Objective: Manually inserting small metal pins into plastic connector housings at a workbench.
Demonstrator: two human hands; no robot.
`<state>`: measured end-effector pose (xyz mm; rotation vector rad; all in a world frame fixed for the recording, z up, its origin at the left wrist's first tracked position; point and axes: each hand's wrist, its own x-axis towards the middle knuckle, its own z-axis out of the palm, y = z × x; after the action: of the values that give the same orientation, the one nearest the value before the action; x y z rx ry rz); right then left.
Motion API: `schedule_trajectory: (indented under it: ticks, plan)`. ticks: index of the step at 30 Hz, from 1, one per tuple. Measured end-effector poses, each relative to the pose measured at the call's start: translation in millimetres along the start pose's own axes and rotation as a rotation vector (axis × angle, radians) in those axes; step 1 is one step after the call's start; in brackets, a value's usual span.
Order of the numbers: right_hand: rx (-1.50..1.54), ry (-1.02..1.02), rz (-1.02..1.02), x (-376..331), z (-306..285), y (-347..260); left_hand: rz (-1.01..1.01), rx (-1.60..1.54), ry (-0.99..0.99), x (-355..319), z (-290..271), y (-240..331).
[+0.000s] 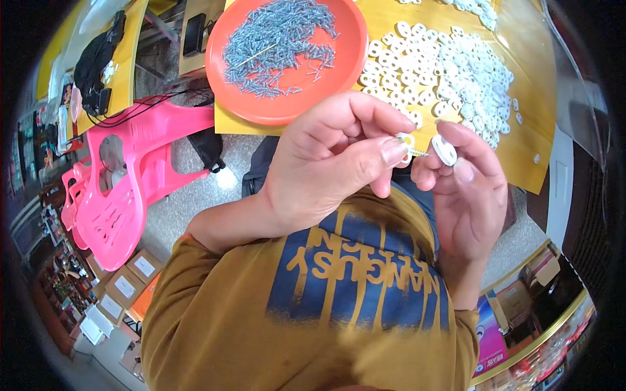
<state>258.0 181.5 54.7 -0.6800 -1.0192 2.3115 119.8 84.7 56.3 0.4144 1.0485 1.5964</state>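
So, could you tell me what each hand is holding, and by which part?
The left hand pinches a white ring with a screw through it, by the ring's rim. The right hand holds a white disc by its edge.

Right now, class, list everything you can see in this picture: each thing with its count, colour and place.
Screws: a heap, silver, in the tray.
Tray: one, orange, round, table top left.
Washers: a large pile, white, on the table right of the tray.
Table: one, yellow, top.
Chair: one, pink, plastic, left.
Boxes: several, brown, lower left.
Left hand: pinching a white washer threaded on a screw.
Right hand: pinching a white disc.
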Motion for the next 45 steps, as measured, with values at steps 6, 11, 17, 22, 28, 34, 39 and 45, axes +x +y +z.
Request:
schedule_trajectory:
  ticks: [6, 11, 17, 22, 28, 34, 39, 45]
  plan:
    - [-0.111, -0.001, -0.024, -2.3, -0.7, 2.1, 0.007, 0.000, 0.002, -1.1, -0.1, -0.9]
    - [-0.120, 0.032, -0.043, -1.3, 3.1, 4.3, -0.012, -0.001, -0.006, -1.3, 1.8, -0.7]
    - [-0.157, 0.030, -0.014, -5.0, 4.0, 1.3, 0.008, 0.062, 0.018, -2.8, 1.8, -4.4]
    - [-0.178, 0.048, -0.033, -7.5, 6.1, 1.9, 0.103, 0.086, -0.015, -2.9, 2.4, -7.9]
    - [-0.191, 0.053, -0.001, -9.3, 7.2, 1.4, 0.123, 0.160, -0.010, -2.6, 6.4, -7.6]
    - [-0.254, 0.053, -0.035, -9.6, 7.7, 0.5, 0.192, 0.198, -0.018, -2.8, 6.2, -10.3]
    - [-0.285, 0.049, -0.021, -11.3, 11.3, 1.1, 0.201, 0.189, -0.041, -5.1, 4.4, -10.0]
    - [-0.499, 0.055, -0.135, -9.9, 9.4, 2.1, 0.202, 0.238, -0.067, -4.6, 3.2, -12.2]
